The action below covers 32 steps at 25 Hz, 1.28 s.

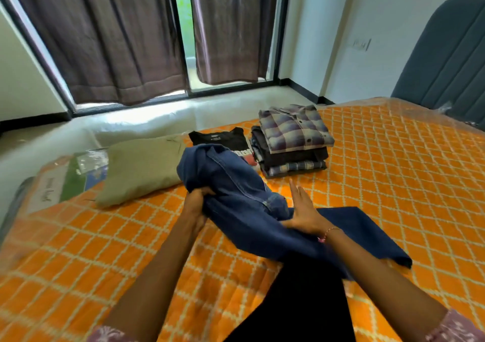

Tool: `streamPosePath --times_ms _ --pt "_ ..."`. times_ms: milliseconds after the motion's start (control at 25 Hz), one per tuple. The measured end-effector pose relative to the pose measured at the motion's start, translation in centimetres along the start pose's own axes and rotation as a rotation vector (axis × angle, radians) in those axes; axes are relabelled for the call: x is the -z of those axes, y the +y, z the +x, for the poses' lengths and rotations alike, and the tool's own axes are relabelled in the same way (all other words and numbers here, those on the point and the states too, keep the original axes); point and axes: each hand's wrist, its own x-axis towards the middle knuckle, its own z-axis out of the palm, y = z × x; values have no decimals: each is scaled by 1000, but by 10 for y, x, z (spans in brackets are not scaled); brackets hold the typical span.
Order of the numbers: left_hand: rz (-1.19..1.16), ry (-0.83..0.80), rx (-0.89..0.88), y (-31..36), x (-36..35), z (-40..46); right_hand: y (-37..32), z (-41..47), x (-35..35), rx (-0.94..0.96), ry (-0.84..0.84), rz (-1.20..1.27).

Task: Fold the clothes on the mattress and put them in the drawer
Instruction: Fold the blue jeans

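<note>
Dark blue jeans (pixel 236 184) are bunched up and lifted above the orange patterned mattress (pixel 380 184), with one leg trailing flat toward the right. My left hand (pixel 196 200) grips the bunched denim on its left side. My right hand (pixel 301 210) presses flat, fingers straight, against the jeans on the right. Behind them lie a folded black T-shirt (pixel 220 139), a folded olive garment (pixel 141 168) and a stack of folded shirts (pixel 294 142) topped by a plaid one.
A black garment (pixel 301 302) lies near the front edge between my arms. A plastic-wrapped package (pixel 65 181) sits at the mattress's left end. A grey headboard (pixel 446 60) stands at the right. Curtains (pixel 110 39) cover the window behind. No drawer is in view.
</note>
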Motion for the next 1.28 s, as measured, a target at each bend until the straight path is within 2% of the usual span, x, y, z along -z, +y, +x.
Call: streamPosePath --times_ms 80,120,320,440,520,640,720,800,840,880,920,1000,1040,1120,1200,1280 --pt "-26 -14 -19 33 28 -8 -23 -4 -25 30 -173 197" --pt "-33 -23 -30 43 42 -11 -42 -3 -39 84 -192 314" --pt "-182 -83 -158 98 125 -38 -176 3 -120 331 -140 672" --pt "-243 -41 -314 137 176 -50 -241 -3 -147 259 -146 652" --pt "-202 -38 -376 153 206 -55 -266 -9 -146 222 -203 620" --pt "-3 -72 -351 159 249 -62 -292 -18 -133 256 -215 643" --pt "225 -62 -199 166 276 -61 -306 -19 -116 340 -152 576" --pt "712 10 29 175 294 -56 -317 -9 -97 374 -75 416" --pt "1013 99 74 178 296 -57 -324 -3 -90 356 -59 361" --pt "1226 204 -39 180 293 -58 -332 1 -85 319 -61 342" --pt "1234 219 -235 179 283 -65 -340 5 -80 266 -85 353" --pt "1030 63 -532 169 254 -89 -353 10 -67 129 -188 406" --pt "1018 -46 -603 162 237 -100 -359 12 -57 63 -273 426" --pt "1236 -171 -740 140 210 -113 -368 15 -34 11 -419 437" --pt "1342 -73 -830 123 186 -114 -378 18 -15 22 -446 422" --pt "1189 75 -765 118 159 -109 -386 19 -5 42 -425 451"
